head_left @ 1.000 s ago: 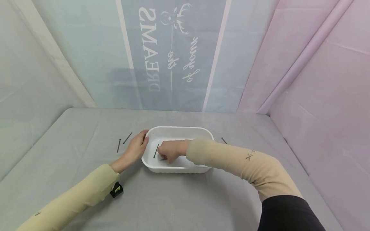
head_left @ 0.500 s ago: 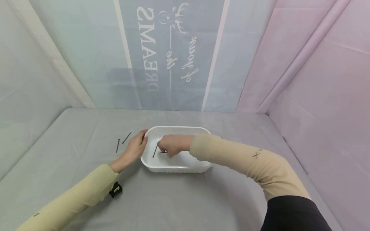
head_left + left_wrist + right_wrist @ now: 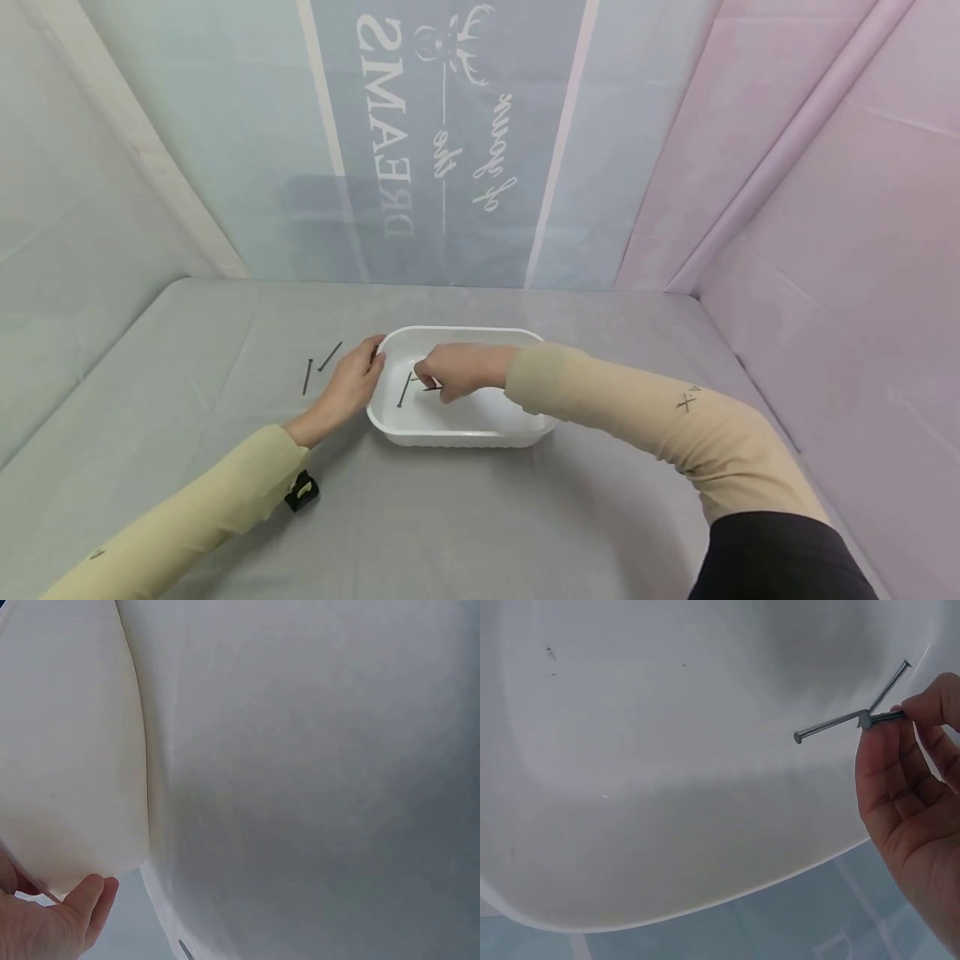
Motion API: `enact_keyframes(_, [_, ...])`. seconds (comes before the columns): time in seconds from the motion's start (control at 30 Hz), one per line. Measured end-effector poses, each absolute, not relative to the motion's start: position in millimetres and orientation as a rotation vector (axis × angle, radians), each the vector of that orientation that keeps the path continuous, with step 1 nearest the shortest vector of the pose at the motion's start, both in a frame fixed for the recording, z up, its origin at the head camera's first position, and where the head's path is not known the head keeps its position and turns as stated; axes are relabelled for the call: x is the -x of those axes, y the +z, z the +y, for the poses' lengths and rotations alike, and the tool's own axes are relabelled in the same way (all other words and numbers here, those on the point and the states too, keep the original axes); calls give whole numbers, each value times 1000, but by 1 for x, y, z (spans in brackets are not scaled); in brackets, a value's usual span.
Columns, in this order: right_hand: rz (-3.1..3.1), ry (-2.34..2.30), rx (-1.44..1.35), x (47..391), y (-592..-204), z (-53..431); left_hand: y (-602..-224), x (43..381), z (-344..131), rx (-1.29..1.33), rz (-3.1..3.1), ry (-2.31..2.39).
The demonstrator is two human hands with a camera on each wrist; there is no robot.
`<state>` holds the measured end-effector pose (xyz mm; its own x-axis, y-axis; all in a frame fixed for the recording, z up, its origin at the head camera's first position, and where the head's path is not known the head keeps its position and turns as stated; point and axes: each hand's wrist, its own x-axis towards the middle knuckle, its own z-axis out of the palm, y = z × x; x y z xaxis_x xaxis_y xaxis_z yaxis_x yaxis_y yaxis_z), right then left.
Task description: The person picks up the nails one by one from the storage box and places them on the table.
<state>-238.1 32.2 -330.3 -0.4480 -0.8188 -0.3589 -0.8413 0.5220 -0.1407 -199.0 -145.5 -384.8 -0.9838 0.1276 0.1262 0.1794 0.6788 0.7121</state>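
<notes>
A white rectangular dish (image 3: 480, 435) stands on the grey cloth. My left hand (image 3: 347, 385) grips its left rim, thumb at the top edge and fingers outside; the same left hand (image 3: 45, 930) shows at the dish's wall in the left wrist view. My right hand (image 3: 461, 371) is over the inside of the dish. Between thumb and fingertips it pinches a nail (image 3: 889, 716), its head toward the dish's middle. Two further nails lie on the dish's floor near its left end: one nail (image 3: 829, 726) and another nail (image 3: 889, 688), partly overlapped in view by the held one.
Two loose nails lie left of the dish on the cloth, one nail (image 3: 307, 377) nearer the left and one nail (image 3: 330, 356) behind it. A black wrist device (image 3: 302, 490) sits under the left sleeve. Fabric walls (image 3: 450, 167) enclose the back and sides.
The right hand has lifted slightly and moved back and to the right within the dish, with the nail pinched. The left hand stays on the rim. The right sleeve now hides a nail beyond the dish.
</notes>
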Motion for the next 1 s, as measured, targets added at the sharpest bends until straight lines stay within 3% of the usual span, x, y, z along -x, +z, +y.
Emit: enact_keyframes(1.0, [2489, 34, 1330, 248, -310, 62, -385, 200, -144, 254, -2814, -1180])
